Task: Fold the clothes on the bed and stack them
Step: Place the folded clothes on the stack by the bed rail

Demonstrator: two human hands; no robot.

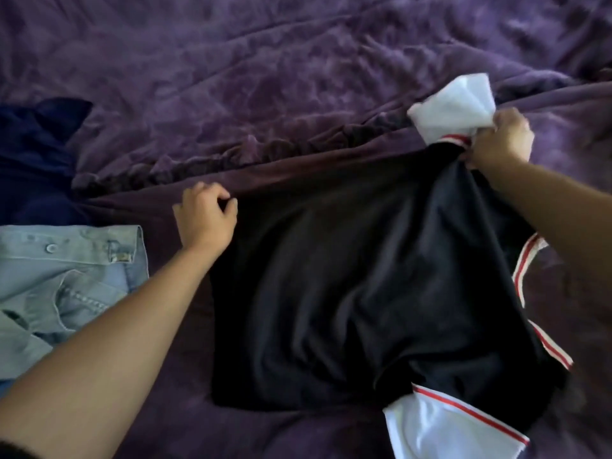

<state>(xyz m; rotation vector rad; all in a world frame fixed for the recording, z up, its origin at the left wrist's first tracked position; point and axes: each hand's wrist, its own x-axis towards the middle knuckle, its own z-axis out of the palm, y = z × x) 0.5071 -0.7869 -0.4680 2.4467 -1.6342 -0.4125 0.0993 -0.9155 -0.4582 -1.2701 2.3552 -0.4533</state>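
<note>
On the purple bed [298, 61], black shirt [331, 293] lies crosswise, sleeves rightward.

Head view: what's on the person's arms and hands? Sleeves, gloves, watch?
Nothing worn that shows. The left hand and right hand are ungloved. The left forearm and right forearm are bare to the frame edge: no sleeves, watch or bracelet. No rings visible, though the picture is soft.

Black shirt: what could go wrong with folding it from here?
1. The right hand bunches the shirt at its far sleeve, so creases there may get folded in.
2. The near sleeve sticks out past the black edge and could end up outside the fold.
3. The left hand works close to the jeans, so a sweep of that arm might drag them.
</note>
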